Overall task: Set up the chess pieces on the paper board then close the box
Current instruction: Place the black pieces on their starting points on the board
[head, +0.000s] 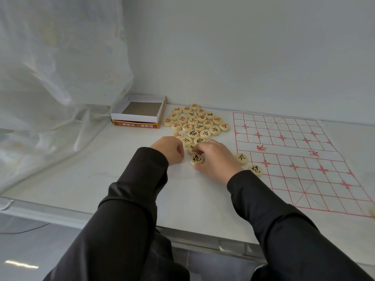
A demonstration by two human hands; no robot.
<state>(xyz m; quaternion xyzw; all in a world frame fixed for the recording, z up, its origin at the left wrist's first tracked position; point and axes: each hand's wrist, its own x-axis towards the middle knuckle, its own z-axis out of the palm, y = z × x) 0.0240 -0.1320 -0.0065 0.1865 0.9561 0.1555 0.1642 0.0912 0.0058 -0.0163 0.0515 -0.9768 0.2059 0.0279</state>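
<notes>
One piece (196,159) under right fingers (199,151)

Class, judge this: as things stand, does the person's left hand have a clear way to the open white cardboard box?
Probably yes. The left hand rests loosely curled on the white table, and bare tabletop separates it from the open white cardboard box; the round wooden pieces lie to the right.

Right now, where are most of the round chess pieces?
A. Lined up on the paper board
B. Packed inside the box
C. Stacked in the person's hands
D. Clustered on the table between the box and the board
D: the chess pieces lie in a flat cluster on the table, between the empty open box and the paper board.
</notes>
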